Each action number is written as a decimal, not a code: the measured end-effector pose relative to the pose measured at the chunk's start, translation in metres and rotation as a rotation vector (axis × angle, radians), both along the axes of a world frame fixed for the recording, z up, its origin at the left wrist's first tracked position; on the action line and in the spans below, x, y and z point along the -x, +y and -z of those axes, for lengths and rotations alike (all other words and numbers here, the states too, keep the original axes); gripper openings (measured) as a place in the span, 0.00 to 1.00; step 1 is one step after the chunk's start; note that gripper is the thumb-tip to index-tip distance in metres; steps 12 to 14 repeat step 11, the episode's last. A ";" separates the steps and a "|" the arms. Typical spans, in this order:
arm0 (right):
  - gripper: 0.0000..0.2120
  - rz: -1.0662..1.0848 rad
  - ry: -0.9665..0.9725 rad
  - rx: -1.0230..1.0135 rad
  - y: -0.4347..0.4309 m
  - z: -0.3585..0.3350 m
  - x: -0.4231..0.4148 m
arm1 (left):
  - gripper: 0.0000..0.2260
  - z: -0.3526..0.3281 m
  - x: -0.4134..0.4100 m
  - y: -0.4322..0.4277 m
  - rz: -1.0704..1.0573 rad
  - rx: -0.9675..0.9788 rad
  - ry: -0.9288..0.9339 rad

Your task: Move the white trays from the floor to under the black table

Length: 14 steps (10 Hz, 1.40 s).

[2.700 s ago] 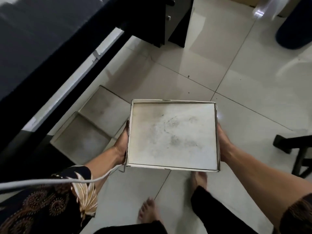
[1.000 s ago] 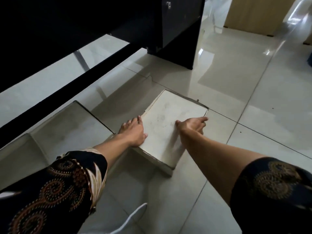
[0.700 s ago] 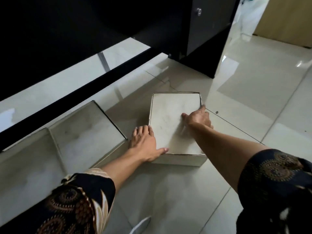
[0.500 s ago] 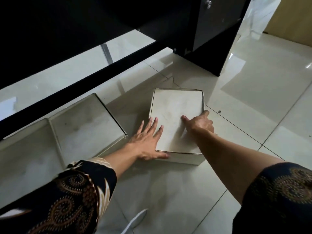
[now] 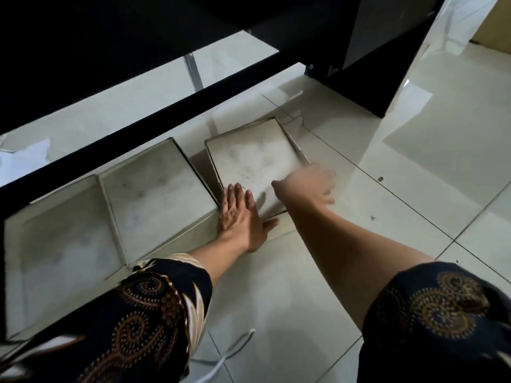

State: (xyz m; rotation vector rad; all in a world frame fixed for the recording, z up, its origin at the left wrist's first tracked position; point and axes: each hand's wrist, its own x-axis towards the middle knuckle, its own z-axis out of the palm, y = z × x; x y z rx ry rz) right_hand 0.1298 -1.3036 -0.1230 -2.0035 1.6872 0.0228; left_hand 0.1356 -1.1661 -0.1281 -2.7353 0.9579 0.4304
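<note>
Head view: left hand [image 5: 240,217] flat, fingers together, on the white tray [image 5: 254,158] — right hand [image 5: 312,183] blurred, its fingers I cannot tell.

The desk [image 5: 110,51] and its low black crossbar [image 5: 171,117] cap the room above three white trays [image 5: 254,158] set in a row on the floor [image 5: 401,167]. The desk's dark cabinet [image 5: 381,59] blocks the far right. Bare tile right of the trays lies open.

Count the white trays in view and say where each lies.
3. The right tray lies under both hands, the middle tray beside it, the left tray at the frame edge; more may be hidden.
</note>
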 end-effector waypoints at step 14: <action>0.45 -0.129 -0.443 -0.447 0.112 0.001 -0.011 | 0.43 -0.037 -0.030 0.076 -0.246 0.020 0.219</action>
